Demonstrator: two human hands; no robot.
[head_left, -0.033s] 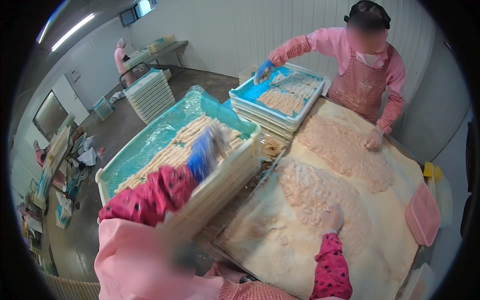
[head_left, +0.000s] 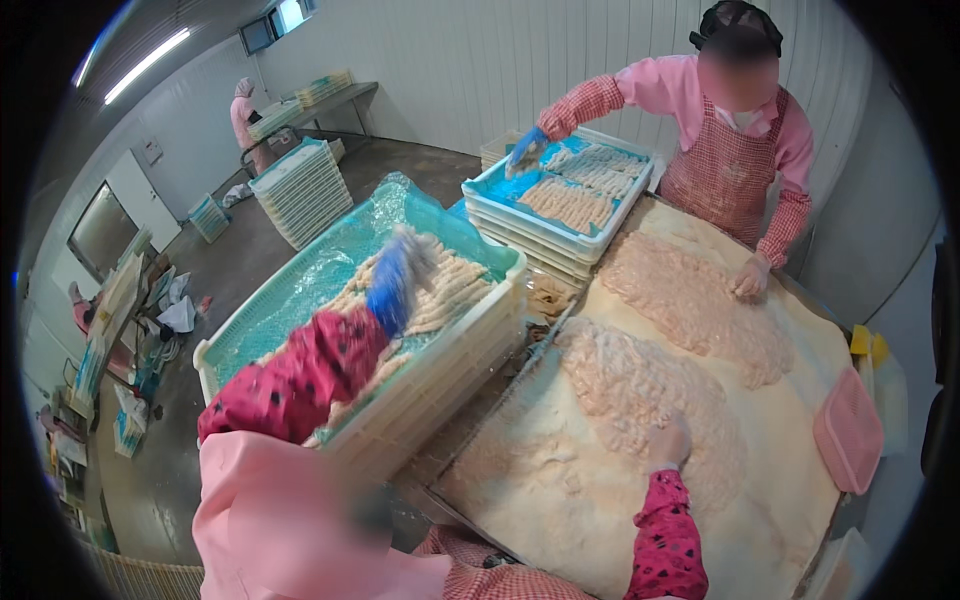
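Observation:
My left hand (head_left: 398, 280), in a blue glove coated pale at the fingers, is over a cream tray (head_left: 455, 325) lined with green plastic sheet. Motion smears its fingers, so whether it holds anything does not show. Rows of pale, flour-coated meat strips (head_left: 452, 298) lie on the sheet beneath and beside it. On the floured table (head_left: 520, 490), my bare right hand (head_left: 670, 442) rests at the near edge of a heap of raw pinkish meat pieces (head_left: 635, 380). Its fingertips are hidden against the meat.
Across the table a co-worker reaches a blue-gloved hand (head_left: 527, 152) over a blue-lined white tray (head_left: 630, 210); their bare hand (head_left: 750, 277) touches a second meat heap (head_left: 690, 300). A pink basket (head_left: 848, 430) sits at the table's right edge. Stacked trays (head_left: 302, 195) stand on the floor beyond.
My left hand has shifted slightly up and to the left over the tray, uncovering more strips on its right. My right hand stays at the meat heap.

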